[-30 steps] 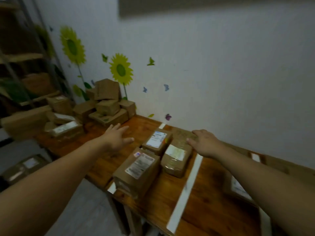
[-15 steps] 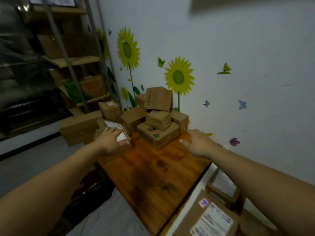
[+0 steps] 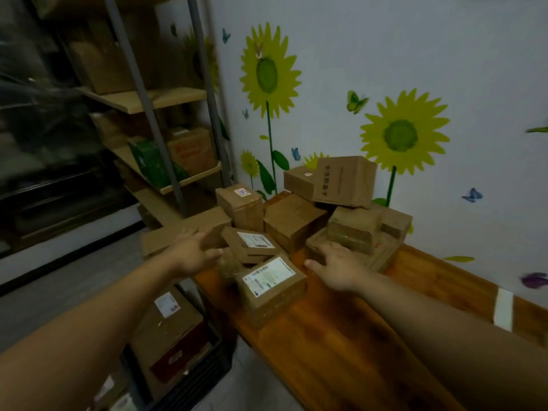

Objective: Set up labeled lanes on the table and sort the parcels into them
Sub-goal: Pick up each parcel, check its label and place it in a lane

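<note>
A heap of brown cardboard parcels (image 3: 296,223) fills the left end of the wooden table (image 3: 341,345), against the wall. Nearest me lies a parcel with a white label (image 3: 271,284), and behind it a tilted labelled parcel (image 3: 252,243). My left hand (image 3: 192,253) reaches over the heap's left side with fingers extended, beside a long flat box (image 3: 178,235). My right hand (image 3: 336,266) is spread open at the front of a low flat box (image 3: 382,253). Neither hand grips anything. One white tape strip (image 3: 503,308) crosses the table at the right.
A metal shelf rack (image 3: 166,137) with boxes stands left of the table. On the floor below sits a dark crate (image 3: 192,378) holding more labelled parcels (image 3: 169,324). The wall carries sunflower and butterfly stickers.
My view has swung left, from the taped lanes with sorted parcels to the unsorted heap. Both hands have moved along with it and now reach into the heap.
</note>
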### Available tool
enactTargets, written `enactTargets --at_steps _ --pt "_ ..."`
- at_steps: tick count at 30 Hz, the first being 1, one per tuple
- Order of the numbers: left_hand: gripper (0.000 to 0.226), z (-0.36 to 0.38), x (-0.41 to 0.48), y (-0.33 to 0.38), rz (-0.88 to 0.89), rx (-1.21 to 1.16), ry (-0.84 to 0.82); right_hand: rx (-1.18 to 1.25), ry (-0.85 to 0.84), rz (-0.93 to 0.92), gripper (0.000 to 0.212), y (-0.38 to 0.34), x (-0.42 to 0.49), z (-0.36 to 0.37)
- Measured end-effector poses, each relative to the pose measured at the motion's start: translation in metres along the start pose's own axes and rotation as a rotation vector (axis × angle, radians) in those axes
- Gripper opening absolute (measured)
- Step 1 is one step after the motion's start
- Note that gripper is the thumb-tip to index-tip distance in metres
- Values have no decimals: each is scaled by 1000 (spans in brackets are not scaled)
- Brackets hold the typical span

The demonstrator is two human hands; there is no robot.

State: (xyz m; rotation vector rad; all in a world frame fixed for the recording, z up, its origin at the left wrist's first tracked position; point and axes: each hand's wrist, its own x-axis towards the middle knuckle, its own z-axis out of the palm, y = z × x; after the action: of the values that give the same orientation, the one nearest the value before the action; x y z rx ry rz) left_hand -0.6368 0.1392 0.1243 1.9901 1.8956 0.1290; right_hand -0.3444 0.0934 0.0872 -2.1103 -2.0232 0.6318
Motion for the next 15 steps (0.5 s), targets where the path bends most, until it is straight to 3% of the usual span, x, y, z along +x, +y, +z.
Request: enactTargets --at_steps 9,15 --pt "53 31 110 -13 -31 -481 -168 72 -51 19 61 -46 119 50" --pt "51 50 178 -11 -76 -396 -158 150 -99 33 55 -54 152 86"
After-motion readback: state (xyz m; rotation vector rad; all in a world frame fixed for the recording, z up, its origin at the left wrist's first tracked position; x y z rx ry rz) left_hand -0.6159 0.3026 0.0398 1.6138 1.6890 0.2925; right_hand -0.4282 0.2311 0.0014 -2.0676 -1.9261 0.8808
